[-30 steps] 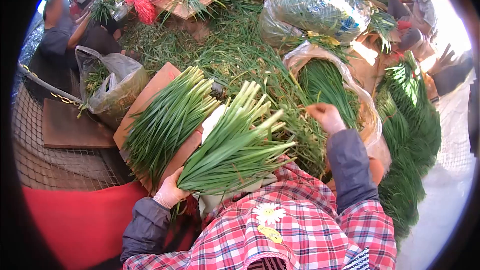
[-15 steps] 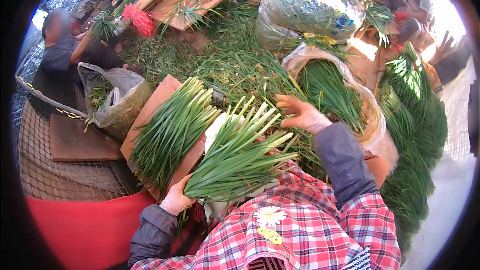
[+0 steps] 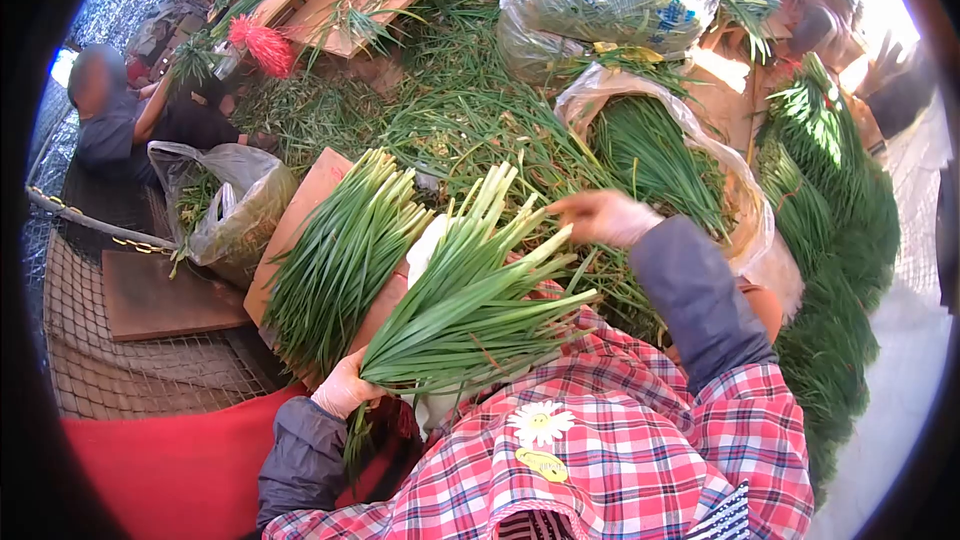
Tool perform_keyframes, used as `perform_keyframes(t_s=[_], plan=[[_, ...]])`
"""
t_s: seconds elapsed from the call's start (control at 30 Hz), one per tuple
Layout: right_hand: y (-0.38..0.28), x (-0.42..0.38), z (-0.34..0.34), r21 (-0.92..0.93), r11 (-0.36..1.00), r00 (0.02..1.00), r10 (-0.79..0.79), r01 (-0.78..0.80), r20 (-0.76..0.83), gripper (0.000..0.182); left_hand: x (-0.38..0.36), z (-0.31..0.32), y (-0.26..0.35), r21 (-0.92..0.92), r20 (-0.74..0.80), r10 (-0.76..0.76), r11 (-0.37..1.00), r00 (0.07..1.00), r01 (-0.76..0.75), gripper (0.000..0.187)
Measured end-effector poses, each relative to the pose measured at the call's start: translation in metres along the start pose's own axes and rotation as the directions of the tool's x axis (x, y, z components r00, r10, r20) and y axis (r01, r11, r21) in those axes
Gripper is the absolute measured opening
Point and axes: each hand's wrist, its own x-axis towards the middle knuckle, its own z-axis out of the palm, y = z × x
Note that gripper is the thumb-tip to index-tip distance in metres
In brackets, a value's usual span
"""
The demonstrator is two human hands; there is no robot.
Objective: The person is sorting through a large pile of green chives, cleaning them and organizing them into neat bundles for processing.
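Observation:
A loose bunch of garlic chives lies across my lap, pale stem ends fanned toward the upper right. My left hand, in a thin clear glove, is closed round its leafy end. My right hand is just past the stem tips, fingers drawn together and slightly blurred; what they pinch, if anything, I cannot make out. Left of the bunch, a neater pile of chives rests on a brown board. Something white shows between pile and bunch.
An open plastic bag of chives stands beyond my right hand, with more chives heaped to its right. Loose trimmings cover the ground ahead. At left are a grey plastic bag and a seated person. Another person sits at upper right.
My right hand's spread fingers have come together near the stem tips. The stem ends of the held bunch have gathered and shifted slightly up-left. The left hand keeps its hold.

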Motion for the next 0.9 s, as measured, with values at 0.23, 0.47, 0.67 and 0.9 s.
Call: perform_keyframes(t_s=[0.23,0.47,0.67,0.9], plan=[[0.014,-0.009,0.062,0.126,0.986,0.964,0.078,-0.113,0.256,0.037,-0.001,0.013,0.000,0.036,-0.002,-0.014,0.999,1.000,0.014,0.045],[0.027,0.000,0.038,0.060,0.998,0.998,-0.011,0.015,-0.069,0.021,-0.001,0.025,0.019,-0.052,0.050,-0.066,0.996,0.997,0.069,0.039],[0.030,-0.040,-0.053,0.069,0.964,0.894,0.264,-0.256,-0.361,0.020,-0.013,0.023,0.027,-0.201,0.027,-0.098,0.974,0.995,0.101,0.033],[-0.056,-0.067,0.068,-0.470,0.881,0.985,-0.034,-0.050,-0.169,0.050,-0.006,0.058,0.045,-0.217,-0.025,-0.087,0.973,0.996,0.080,0.034]])
